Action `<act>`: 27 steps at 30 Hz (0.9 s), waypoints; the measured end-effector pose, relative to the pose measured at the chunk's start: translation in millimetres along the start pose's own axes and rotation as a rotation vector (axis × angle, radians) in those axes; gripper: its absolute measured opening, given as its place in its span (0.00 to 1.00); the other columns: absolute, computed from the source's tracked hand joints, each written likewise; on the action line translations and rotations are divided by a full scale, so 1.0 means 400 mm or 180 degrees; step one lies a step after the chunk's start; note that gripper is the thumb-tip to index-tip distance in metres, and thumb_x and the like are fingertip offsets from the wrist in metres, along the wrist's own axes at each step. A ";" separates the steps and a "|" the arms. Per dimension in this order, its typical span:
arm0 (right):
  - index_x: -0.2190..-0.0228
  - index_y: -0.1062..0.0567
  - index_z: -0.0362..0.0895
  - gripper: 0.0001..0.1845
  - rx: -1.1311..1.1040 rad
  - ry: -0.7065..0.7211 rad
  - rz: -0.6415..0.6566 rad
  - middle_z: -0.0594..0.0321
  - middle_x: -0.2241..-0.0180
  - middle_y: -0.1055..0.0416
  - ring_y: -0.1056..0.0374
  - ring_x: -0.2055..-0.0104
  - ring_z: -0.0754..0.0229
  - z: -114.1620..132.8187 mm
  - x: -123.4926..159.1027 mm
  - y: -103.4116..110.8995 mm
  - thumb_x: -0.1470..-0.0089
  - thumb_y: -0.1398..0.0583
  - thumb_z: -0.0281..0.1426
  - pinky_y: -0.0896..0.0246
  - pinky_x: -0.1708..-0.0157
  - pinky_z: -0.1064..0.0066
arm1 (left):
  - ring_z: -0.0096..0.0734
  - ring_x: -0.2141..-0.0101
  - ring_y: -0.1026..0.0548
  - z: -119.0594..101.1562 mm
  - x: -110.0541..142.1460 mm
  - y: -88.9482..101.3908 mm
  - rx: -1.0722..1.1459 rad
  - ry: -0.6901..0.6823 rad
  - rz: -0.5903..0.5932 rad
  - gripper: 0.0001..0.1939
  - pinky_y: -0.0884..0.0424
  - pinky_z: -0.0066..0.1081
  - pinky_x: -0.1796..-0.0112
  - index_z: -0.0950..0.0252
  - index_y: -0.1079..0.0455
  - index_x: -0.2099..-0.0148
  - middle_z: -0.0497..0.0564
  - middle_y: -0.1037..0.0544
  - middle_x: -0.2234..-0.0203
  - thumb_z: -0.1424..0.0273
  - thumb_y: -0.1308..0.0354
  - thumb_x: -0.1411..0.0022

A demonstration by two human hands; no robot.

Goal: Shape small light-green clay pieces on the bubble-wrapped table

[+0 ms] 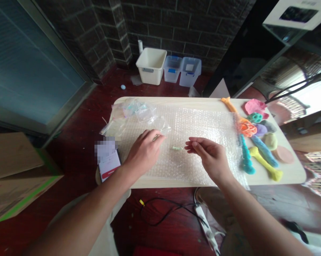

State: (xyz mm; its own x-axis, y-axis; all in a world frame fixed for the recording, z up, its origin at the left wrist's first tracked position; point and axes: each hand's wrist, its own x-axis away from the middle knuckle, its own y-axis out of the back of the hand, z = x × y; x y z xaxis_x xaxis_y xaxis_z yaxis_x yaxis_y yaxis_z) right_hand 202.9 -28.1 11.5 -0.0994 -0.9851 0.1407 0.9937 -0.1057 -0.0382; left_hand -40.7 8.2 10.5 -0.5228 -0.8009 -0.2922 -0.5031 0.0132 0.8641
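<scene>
The small pale green strip [177, 148] looks ridged or beaded, lying on the bubble wrap [200, 124] between your hands; its finer detail is blurred. Your right hand [212, 154] curls just beside it, thumb against fingers, its grip unclear. Your left hand [147, 147] partly hides a small greenish piece [155, 137]; you can't tell whether it's held.

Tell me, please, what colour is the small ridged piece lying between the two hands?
The small ridged piece is pale green, seen in the head view.
</scene>
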 end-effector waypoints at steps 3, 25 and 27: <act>0.64 0.18 0.43 0.17 -0.0024 -0.0011 0.0043 0.53 0.65 0.16 0.18 0.64 0.52 0.006 0.003 -0.008 0.43 0.30 0.45 0.20 0.60 0.56 | 0.49 0.51 0.26 -0.010 0.003 0.007 -0.0394 -0.0017 0.0232 0.18 0.28 0.47 0.48 0.66 0.25 0.48 0.60 0.23 0.53 0.83 0.47 0.35; 0.68 0.17 0.41 0.19 0.0501 0.0030 0.0086 0.55 0.73 0.18 0.23 0.73 0.57 0.003 0.005 0.026 0.45 0.30 0.46 0.27 0.72 0.65 | 0.44 0.54 0.25 -0.043 -0.020 -0.038 0.0004 -0.0345 -0.0214 0.08 0.29 0.44 0.50 0.67 0.23 0.52 0.58 0.22 0.57 0.74 0.44 0.29; 0.68 0.17 0.41 0.19 0.0470 0.0030 0.0081 0.54 0.72 0.18 0.22 0.72 0.56 0.004 0.006 0.030 0.44 0.30 0.46 0.26 0.72 0.64 | 0.45 0.54 0.25 -0.037 -0.021 -0.041 0.0029 -0.0332 -0.0268 0.08 0.28 0.44 0.50 0.67 0.23 0.52 0.57 0.21 0.57 0.75 0.43 0.30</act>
State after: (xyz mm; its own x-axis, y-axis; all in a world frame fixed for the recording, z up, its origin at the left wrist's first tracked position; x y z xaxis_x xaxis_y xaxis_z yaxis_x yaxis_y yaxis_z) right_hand 214.7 -31.4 12.7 -0.0738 -0.9885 0.1321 0.9927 -0.0601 0.1044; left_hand -17.9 6.0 4.8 -0.5469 -0.7327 -0.4050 -0.5543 -0.0457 0.8311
